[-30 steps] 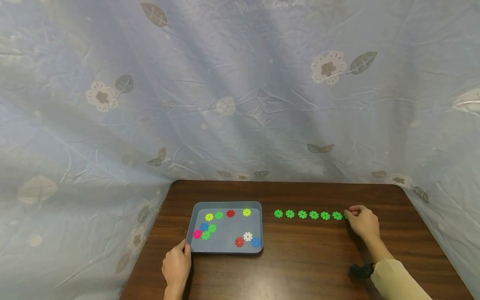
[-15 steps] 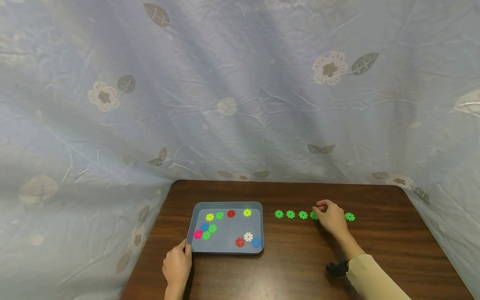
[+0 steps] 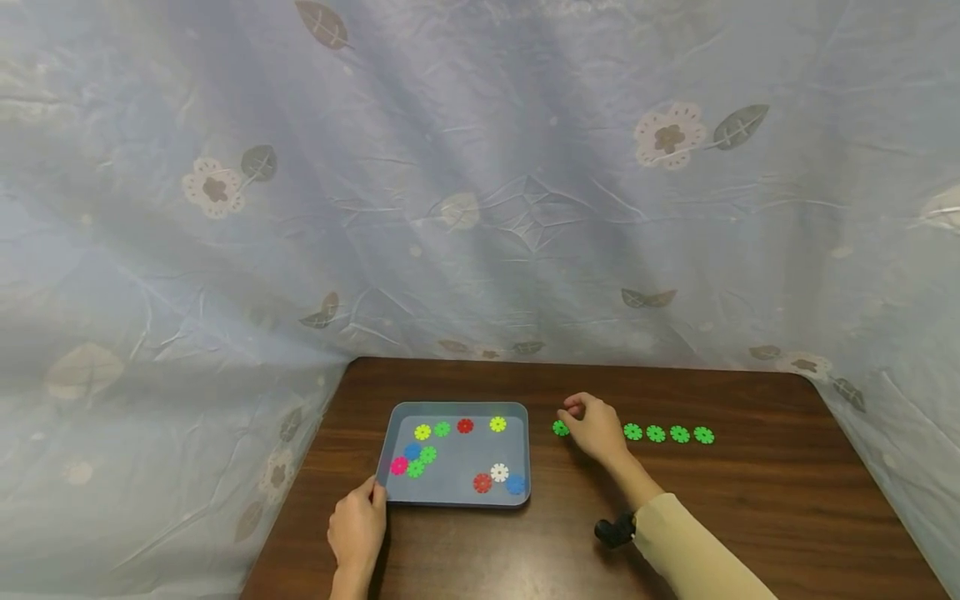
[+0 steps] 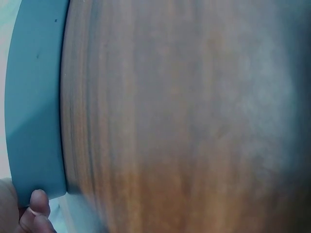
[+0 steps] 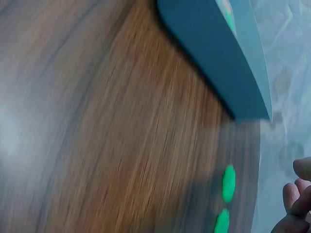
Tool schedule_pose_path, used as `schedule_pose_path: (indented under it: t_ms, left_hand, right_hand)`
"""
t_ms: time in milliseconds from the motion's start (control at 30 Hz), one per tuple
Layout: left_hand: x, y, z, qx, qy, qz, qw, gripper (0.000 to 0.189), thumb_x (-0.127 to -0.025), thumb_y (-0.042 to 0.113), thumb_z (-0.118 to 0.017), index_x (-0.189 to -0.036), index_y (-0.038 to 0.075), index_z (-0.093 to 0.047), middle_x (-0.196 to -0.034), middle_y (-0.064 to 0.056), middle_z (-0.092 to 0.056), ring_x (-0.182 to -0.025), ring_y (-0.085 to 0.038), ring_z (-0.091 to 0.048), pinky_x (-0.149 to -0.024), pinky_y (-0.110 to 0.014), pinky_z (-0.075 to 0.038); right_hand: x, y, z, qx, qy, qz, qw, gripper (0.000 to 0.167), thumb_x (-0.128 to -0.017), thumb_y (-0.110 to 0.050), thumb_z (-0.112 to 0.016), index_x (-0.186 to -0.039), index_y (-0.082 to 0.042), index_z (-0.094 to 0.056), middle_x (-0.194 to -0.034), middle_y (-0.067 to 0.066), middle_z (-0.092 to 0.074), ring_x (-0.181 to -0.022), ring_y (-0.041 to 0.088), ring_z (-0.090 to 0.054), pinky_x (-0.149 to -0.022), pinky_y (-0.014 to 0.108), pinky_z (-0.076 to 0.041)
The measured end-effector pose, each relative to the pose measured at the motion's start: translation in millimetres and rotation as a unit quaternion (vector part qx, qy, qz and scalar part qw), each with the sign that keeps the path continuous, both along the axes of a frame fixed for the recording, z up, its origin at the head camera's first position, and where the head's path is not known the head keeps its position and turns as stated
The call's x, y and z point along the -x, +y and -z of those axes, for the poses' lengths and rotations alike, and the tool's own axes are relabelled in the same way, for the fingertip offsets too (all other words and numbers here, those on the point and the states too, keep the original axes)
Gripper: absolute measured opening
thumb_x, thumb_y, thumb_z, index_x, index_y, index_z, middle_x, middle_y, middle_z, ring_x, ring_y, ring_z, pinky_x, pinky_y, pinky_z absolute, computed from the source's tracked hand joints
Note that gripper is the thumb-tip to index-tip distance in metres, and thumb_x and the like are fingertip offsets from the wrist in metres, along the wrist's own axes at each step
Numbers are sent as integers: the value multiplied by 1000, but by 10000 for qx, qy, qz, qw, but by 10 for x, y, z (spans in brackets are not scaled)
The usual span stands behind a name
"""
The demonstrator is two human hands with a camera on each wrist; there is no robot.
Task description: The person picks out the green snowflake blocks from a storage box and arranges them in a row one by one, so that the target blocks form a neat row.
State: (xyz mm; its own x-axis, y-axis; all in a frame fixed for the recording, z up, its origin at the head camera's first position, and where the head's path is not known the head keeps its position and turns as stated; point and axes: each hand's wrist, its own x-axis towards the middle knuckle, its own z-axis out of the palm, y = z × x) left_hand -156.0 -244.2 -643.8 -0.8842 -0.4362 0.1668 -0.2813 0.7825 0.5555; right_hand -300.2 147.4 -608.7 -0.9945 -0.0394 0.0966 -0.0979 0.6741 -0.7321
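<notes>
My left hand (image 3: 357, 522) grips the near left corner of a grey-blue tray (image 3: 450, 497); in the left wrist view its fingertips (image 4: 40, 201) curl at the corner of the tray's side wall. Toothed plastic discs in several colours lie in the tray, among them a white disc (image 3: 499, 472) and a pink disc (image 3: 400, 466). My right hand (image 3: 597, 429) is over the left part of a row of green discs (image 3: 656, 434), hiding some of them. Its fingers (image 5: 291, 196) are loosely bent with nothing between them, apart from the green discs (image 5: 228, 183) below.
The dark wooden table (image 3: 765, 500) stretches to the right of the tray. A patterned curtain (image 3: 480, 275) hangs behind the table and along its sides. A black strap with a camera (image 3: 617, 530) sits at my right wrist, by the beige sleeve (image 3: 690, 542).
My right hand has let go of the green disc at the row's right end and swept left along the row toward the tray. The left hand keeps its grip on the tray.
</notes>
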Motion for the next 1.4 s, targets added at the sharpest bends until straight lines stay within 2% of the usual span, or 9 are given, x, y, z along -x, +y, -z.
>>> schedule_pose_path:
  t_ms: [167, 333, 533, 733, 1000, 1233, 1400]
  left_hand:
    - [-4, -2, -13, 25, 52, -16, 10000, 31, -100, 19, -57, -120, 7, -78, -104, -22, -76, -59, -29, -60, -46, -52, -48]
    - [-7, 0, -10, -12, 61, -21, 10000, 32, -99, 18, -58, -121, 6, -77, -105, -23, -75, -58, -29, -61, -46, -52, -48]
    - [3, 4, 16, 9, 123, -68, 9999, 30, -98, 17, -60, -119, 7, -79, -103, -21, -76, -56, -26, -57, -46, -51, -48]
    - [5, -1, 8, -34, 132, -30, 9999, 30, -98, 15, -59, -120, 6, -78, -100, -21, -76, -52, -23, -49, -42, -44, -44]
    - [3, 10, 0, -101, 102, -12, 9999, 30, -99, 16, -59, -120, 7, -78, -101, -19, -77, -51, -21, -48, -40, -40, -41]
    - [-6, 3, 43, 62, 259, -53, 9996, 27, -97, 15, -62, -115, 8, -80, -95, -18, -77, -54, -26, -58, -43, -49, -47]
    - [18, -8, 59, 89, 312, -41, 9995, 28, -97, 16, -62, -116, 7, -80, -100, -20, -77, -56, -28, -62, -46, -52, -49]
  right_hand:
    - [13, -342, 4, 57, -16, -149, 9999, 24, -94, -25, -76, -110, -8, -73, -93, 0, -70, -83, 19, -64, -76, 42, -51]
    - [-9, -631, 22, 102, -120, -310, 9994, 23, -94, -24, -77, -110, -8, -73, -92, -1, -70, -79, 17, -62, -73, 39, -51]
    - [-35, -926, 79, 171, -12, -602, 9980, 22, -92, -21, -79, -106, -6, -74, -88, -1, -69, -75, 15, -61, -67, 35, -51]
    - [-47, -1228, 111, 115, -21, -923, 9957, 19, -93, -20, -78, -106, -7, -74, -90, -2, -69, -76, 14, -62, -70, 35, -52]
    - [-94, -1630, 146, 97, -67, -1284, 9916, 18, -91, -19, -78, -103, -6, -74, -85, -4, -68, -79, 13, -62, -74, 36, -53]
    - [-160, -1897, 267, 40, -197, -1583, 9872, 22, -91, -20, -79, -106, -5, -74, -86, -4, -66, -81, 13, -62, -77, 36, -54]
    - [-160, -2025, 330, -82, -100, -1733, 9848, 26, -89, -20, -80, -109, -3, -76, -86, -2, -68, -81, 14, -64, -76, 36, -54]
